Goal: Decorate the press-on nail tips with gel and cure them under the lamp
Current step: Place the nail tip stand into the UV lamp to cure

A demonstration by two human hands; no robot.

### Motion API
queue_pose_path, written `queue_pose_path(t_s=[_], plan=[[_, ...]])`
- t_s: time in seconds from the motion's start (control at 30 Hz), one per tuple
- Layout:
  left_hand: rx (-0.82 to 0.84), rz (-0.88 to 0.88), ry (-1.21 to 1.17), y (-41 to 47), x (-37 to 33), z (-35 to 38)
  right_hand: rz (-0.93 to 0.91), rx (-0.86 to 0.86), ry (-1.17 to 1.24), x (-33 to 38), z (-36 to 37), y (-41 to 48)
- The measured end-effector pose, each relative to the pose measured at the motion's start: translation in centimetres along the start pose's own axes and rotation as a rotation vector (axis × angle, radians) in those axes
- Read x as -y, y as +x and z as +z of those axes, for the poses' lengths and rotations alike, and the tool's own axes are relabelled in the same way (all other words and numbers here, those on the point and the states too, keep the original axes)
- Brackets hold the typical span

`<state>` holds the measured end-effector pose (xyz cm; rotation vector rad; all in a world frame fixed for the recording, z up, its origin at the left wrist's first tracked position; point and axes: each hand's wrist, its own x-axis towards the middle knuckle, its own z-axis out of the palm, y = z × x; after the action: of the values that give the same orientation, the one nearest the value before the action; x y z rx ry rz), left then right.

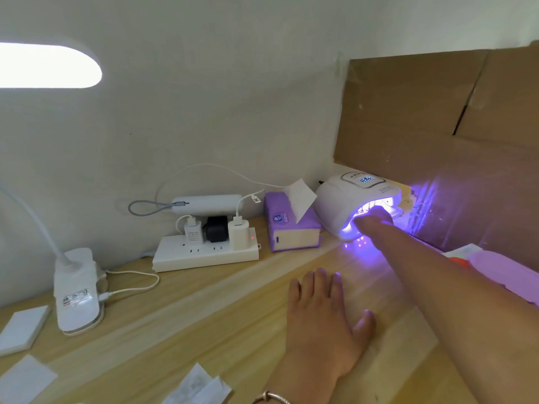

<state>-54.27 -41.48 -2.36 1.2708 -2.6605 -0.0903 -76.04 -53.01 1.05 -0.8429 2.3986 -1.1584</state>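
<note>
Right grip [374, 218] is shoved into the mouth of the curing lamp [344, 199]. The fingers are lost in the purple glow, so I honestly can't tell if it's holding anything or just flat. The nail tips aren't visible either, since the hand blocks the opening. Left grip [323, 319] is relaxed and holding nothing: palm down on the desk [204, 310], fingers straight, thumb out to the side, thin metal bracelet [272, 397] on the wrist.

Biggest thing here is a sheet of brown cardboard [437, 112] leaning up along the right, with violet light splashed on it. The desk is pale wood grain, smooth and a bit shiny.

The lamp is a white, rounded plastic dome at the back right, right up against the cardboard, and its small display [366, 179] on top is lit.

Just left of it is a purple tissue box [291, 231] with one white sheet sticking up out of the top. Next over is a flat white power strip [204, 253] with three plugs in it: two white chargers and a black adapter [216, 228].

A white pill-shaped power bank [207, 204] sits behind those, by the wall. At far left is a white clip lamp base [77, 290] with a bendy neck, and a square white pad [22, 328] lies beside it.
</note>
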Motion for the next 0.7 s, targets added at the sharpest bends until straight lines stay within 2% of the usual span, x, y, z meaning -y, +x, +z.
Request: queue_pose_path(t_s=[0.23,0.37,0.47,0.57,0.63,0.7], plan=[[-0.031,0.001,-0.014,0.1,0.2,0.2,-0.002,0.016,-0.013,-0.1,0.0,0.9],[-0.037,-0.003,-0.019,0.0,0.3,0.2,-0.028,-0.006,-0.115,0.2,0.1,0.9],[-0.044,0.000,-0.016,0.1,0.3,0.2,-0.062,0.113,-0.258,0.6,-0.2,0.5],[-0.045,-0.006,-0.032,0.1,0.3,0.1,-0.091,0.120,-0.318,0.7,-0.8,0.4],[-0.039,-0.013,-0.034,0.1,0.3,0.1,-0.036,0.093,-0.319,0.9,-1.8,0.1],[-0.047,-0.012,-0.038,-0.1,0.2,0.0,0.054,0.239,-0.278,2.0,-3.3,-0.6]])
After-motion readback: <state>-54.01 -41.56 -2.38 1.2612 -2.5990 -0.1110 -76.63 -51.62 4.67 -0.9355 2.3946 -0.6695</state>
